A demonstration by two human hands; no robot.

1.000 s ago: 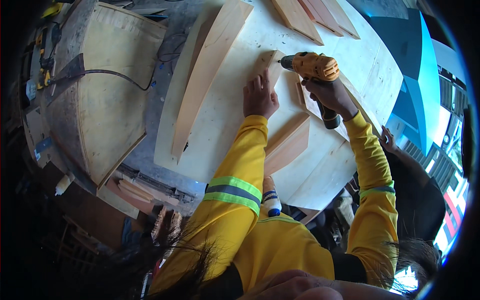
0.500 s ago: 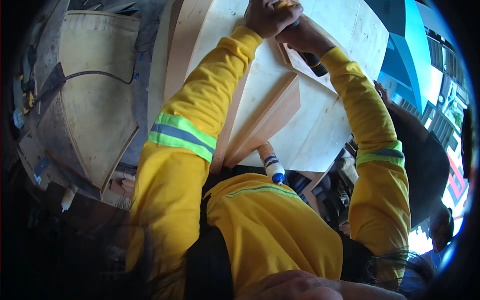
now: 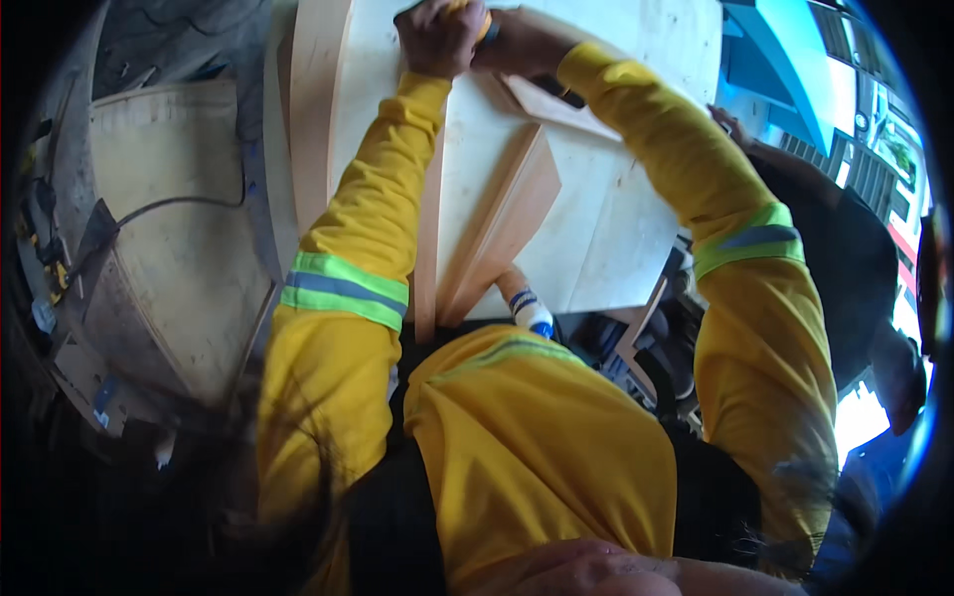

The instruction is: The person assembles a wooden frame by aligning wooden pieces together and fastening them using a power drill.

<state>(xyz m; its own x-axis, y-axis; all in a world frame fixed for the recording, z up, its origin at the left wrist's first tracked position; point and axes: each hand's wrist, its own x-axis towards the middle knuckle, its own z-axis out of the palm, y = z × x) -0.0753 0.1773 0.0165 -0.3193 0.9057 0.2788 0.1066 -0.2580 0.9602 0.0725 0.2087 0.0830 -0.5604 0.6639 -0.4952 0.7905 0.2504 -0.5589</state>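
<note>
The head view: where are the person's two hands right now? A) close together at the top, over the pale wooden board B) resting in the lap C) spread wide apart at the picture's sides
A: the left hand and right hand meet at the top edge, over the pale wooden board.

The counter (image 3: 616, 228) is a pale plywood sheet with a rounded edge. Several wooden strips lie directly on it: a long plank (image 3: 316, 109) along its left side, a narrow strip (image 3: 427, 248) on edge, a wedge-shaped block (image 3: 507, 223) beside it, and a flat triangular piece (image 3: 547, 99) near the top.
</note>
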